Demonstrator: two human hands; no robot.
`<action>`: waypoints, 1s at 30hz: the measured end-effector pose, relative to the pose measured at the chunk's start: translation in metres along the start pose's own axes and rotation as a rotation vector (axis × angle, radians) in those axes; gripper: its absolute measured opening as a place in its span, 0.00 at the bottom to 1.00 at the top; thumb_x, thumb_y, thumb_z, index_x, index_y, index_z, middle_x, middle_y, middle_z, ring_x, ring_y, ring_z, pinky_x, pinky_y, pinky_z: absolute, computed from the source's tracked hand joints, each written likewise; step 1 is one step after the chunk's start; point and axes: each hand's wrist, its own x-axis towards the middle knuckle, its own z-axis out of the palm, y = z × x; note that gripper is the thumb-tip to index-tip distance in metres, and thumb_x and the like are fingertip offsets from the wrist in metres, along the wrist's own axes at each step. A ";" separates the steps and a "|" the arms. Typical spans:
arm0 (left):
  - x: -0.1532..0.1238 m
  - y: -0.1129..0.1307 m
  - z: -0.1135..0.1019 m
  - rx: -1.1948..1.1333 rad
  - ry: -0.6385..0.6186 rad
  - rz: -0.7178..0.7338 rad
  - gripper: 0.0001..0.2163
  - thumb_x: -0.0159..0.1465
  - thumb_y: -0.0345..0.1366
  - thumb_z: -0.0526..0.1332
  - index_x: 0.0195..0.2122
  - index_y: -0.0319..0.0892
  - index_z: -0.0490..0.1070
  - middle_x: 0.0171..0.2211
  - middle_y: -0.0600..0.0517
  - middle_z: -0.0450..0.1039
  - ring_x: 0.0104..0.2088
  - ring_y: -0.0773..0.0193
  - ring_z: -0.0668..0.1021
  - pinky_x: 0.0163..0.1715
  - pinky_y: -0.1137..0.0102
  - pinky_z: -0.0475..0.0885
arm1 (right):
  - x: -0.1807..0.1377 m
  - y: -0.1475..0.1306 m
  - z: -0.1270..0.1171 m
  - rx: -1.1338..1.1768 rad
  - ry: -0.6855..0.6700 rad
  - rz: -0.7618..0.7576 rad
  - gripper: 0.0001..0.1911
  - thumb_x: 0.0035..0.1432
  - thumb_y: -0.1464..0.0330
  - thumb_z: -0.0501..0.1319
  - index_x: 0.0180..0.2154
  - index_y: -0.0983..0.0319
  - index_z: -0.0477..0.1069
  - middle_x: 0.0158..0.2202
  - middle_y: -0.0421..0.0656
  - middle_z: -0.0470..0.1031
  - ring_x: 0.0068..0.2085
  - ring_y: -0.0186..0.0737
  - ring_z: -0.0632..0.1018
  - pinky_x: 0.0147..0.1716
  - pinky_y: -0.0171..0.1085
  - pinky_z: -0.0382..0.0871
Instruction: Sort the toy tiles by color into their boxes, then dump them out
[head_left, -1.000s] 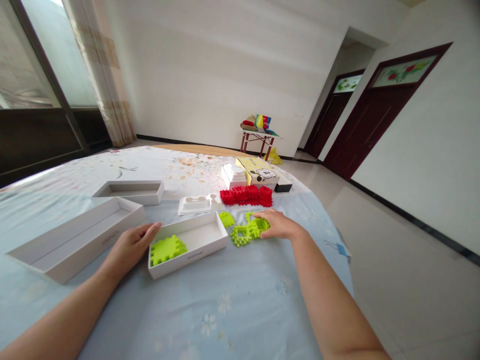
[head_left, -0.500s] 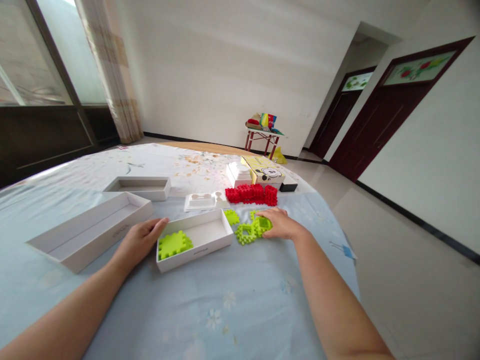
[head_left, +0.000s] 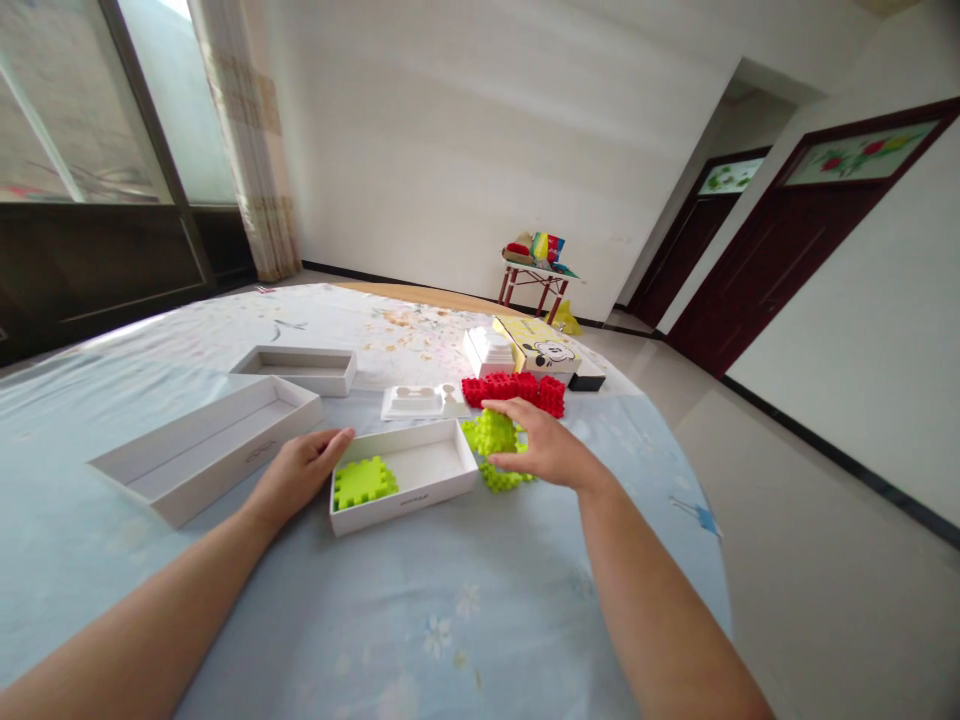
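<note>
Forearms and hands of the person, seen from the head. The left forearm [head_left: 172, 595], bare, enters at the near left and slants toward the far right; its wrist [head_left: 259, 512] continues almost straight into the left hand [head_left: 301, 472], held low, back upward, digits directed to the right. The right forearm [head_left: 660, 590], also bare, rises from the near right toward the far left. The right hand [head_left: 551, 447] points leftward, thumb [head_left: 510, 460] nearer, fingers [head_left: 514, 408] farther, curved in a grasp.
</note>
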 end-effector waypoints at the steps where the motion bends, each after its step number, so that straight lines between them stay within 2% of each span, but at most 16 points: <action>1: -0.001 0.001 0.000 -0.009 -0.001 0.007 0.21 0.58 0.52 0.51 0.27 0.40 0.72 0.22 0.55 0.70 0.26 0.63 0.70 0.25 0.75 0.62 | 0.008 -0.007 0.007 0.006 -0.032 -0.032 0.35 0.48 0.65 0.65 0.57 0.58 0.59 0.55 0.47 0.64 0.56 0.44 0.65 0.56 0.43 0.55; 4: -0.002 0.003 0.001 -0.041 -0.011 0.023 0.21 0.59 0.52 0.49 0.27 0.39 0.71 0.20 0.55 0.67 0.25 0.64 0.68 0.23 0.74 0.60 | 0.035 -0.023 0.030 -0.015 -0.158 -0.104 0.36 0.45 0.66 0.66 0.57 0.60 0.60 0.54 0.48 0.65 0.55 0.45 0.66 0.54 0.42 0.57; 8: -0.002 0.002 0.002 -0.053 -0.013 0.035 0.21 0.59 0.51 0.49 0.26 0.39 0.70 0.19 0.56 0.65 0.24 0.65 0.67 0.22 0.74 0.59 | 0.068 -0.029 0.054 -0.104 -0.368 -0.135 0.35 0.43 0.66 0.66 0.55 0.62 0.62 0.51 0.49 0.68 0.51 0.46 0.70 0.50 0.40 0.63; 12: -0.001 0.003 0.002 -0.060 -0.016 0.053 0.20 0.60 0.50 0.49 0.24 0.39 0.68 0.19 0.56 0.64 0.23 0.66 0.66 0.22 0.74 0.58 | 0.088 -0.028 0.067 -0.196 -0.526 -0.091 0.35 0.41 0.65 0.66 0.54 0.62 0.65 0.50 0.49 0.71 0.49 0.48 0.72 0.47 0.39 0.65; 16: 0.000 0.003 0.003 -0.062 -0.006 0.064 0.20 0.61 0.50 0.49 0.23 0.39 0.68 0.19 0.56 0.65 0.23 0.66 0.67 0.22 0.74 0.58 | 0.096 -0.024 0.073 -0.132 -0.628 -0.077 0.39 0.41 0.62 0.68 0.56 0.63 0.62 0.54 0.49 0.68 0.51 0.48 0.71 0.48 0.38 0.64; 20: 0.001 0.001 0.005 -0.056 -0.003 0.074 0.21 0.61 0.50 0.49 0.24 0.39 0.69 0.19 0.55 0.66 0.24 0.65 0.67 0.23 0.74 0.59 | 0.094 -0.020 0.071 0.020 -0.640 -0.023 0.41 0.42 0.60 0.68 0.57 0.64 0.60 0.52 0.48 0.69 0.48 0.43 0.73 0.46 0.35 0.66; 23: 0.001 0.001 0.005 -0.050 -0.008 0.076 0.22 0.61 0.51 0.48 0.25 0.39 0.70 0.20 0.55 0.67 0.24 0.65 0.68 0.23 0.74 0.59 | 0.090 -0.020 0.068 0.017 -0.594 -0.015 0.31 0.47 0.65 0.65 0.54 0.65 0.64 0.48 0.46 0.73 0.44 0.41 0.75 0.42 0.34 0.67; 26: 0.002 0.003 0.004 -0.046 -0.008 0.067 0.22 0.61 0.51 0.48 0.25 0.39 0.70 0.20 0.55 0.68 0.25 0.64 0.69 0.24 0.74 0.60 | 0.087 -0.022 0.068 -0.018 -0.593 -0.075 0.20 0.50 0.70 0.61 0.47 0.63 0.70 0.42 0.43 0.76 0.40 0.38 0.76 0.37 0.32 0.67; 30: 0.001 0.004 0.003 -0.058 0.004 0.063 0.22 0.60 0.53 0.49 0.26 0.39 0.72 0.20 0.54 0.69 0.25 0.64 0.69 0.24 0.74 0.61 | 0.083 -0.022 0.069 0.068 -0.596 -0.079 0.19 0.50 0.71 0.61 0.46 0.62 0.71 0.43 0.42 0.77 0.40 0.37 0.77 0.38 0.31 0.67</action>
